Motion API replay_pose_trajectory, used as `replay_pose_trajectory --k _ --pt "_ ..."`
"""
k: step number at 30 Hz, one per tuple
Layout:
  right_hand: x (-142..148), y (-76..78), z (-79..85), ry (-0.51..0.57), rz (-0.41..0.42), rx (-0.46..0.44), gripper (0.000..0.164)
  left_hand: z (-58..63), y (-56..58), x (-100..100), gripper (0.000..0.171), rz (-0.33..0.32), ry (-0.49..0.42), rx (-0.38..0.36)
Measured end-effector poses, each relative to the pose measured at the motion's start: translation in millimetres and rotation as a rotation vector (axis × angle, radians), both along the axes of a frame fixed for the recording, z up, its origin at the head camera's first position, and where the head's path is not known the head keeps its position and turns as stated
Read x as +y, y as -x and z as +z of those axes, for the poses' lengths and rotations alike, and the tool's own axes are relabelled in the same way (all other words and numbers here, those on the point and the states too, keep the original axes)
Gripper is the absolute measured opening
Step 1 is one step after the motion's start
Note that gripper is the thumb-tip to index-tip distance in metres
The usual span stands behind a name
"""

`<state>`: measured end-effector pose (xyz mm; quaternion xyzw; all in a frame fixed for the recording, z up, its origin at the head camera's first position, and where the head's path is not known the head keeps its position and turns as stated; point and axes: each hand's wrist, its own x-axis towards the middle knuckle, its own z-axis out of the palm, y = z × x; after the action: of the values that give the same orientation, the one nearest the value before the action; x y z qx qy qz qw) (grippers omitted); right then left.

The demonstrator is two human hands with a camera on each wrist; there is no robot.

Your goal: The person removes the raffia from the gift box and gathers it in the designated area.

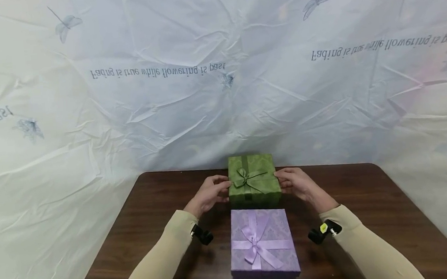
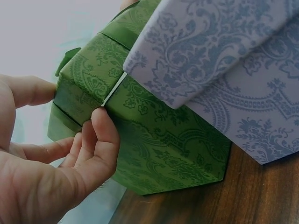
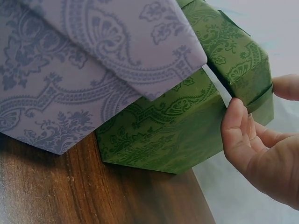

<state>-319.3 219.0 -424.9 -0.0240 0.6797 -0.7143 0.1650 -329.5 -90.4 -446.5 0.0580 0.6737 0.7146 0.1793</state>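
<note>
A green patterned gift box stands near the back of the table, its lid (image 1: 265, 184) topped with a green ribbon bow (image 1: 244, 177). My left hand (image 1: 211, 193) holds the lid's left side, thumb on the lid and fingertips at its lower edge. On the opposite side my right hand (image 1: 297, 185) pinches the lid in the same way. Both wrist views show a narrow gap between the lid and the box base (image 2: 168, 154), wider in the right wrist view. The base (image 3: 159, 135) rests on the wood; its inside is hidden.
A closed lilac gift box (image 1: 273, 254) with a satin bow stands just in front of the green one, between my forearms. The dark wooden table (image 1: 352, 199) ends close behind the green box. A pale printed sheet (image 1: 181, 116) hangs behind and at both sides.
</note>
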Motion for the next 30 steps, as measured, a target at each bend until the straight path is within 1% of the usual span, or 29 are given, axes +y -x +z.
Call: replay_pose_trajectory --k 5,11,18,21,25,30 --pt "-0.4 -0.4 1.2 0.005 -0.006 0.005 0.018 1.5 0.8 0.2 0.043 -0.005 0.002 0.005" --pt "-1.2 -1.4 6.6 -0.002 -0.017 0.009 0.022 4.3 0.8 -0.9 0.042 0.003 -0.01 0.021" --pt "-1.8 -2.5 13.8 -0.004 0.02 0.03 0.025 11.6 -1.7 -3.5 0.04 0.003 -0.042 0.052" --pt "-0.9 -4.7 17.4 -0.019 0.025 0.056 0.033 14.5 -3.3 -4.7 0.041 -0.002 -0.056 0.079" --pt "0.6 -8.7 20.7 -0.065 0.018 0.094 0.052 16.7 -5.8 -5.3 0.044 -0.014 -0.073 0.104" --pt "0.7 -14.7 23.5 -0.086 0.023 0.13 0.056 19.7 -10.5 -6.5 0.045 -0.021 -0.073 0.122"
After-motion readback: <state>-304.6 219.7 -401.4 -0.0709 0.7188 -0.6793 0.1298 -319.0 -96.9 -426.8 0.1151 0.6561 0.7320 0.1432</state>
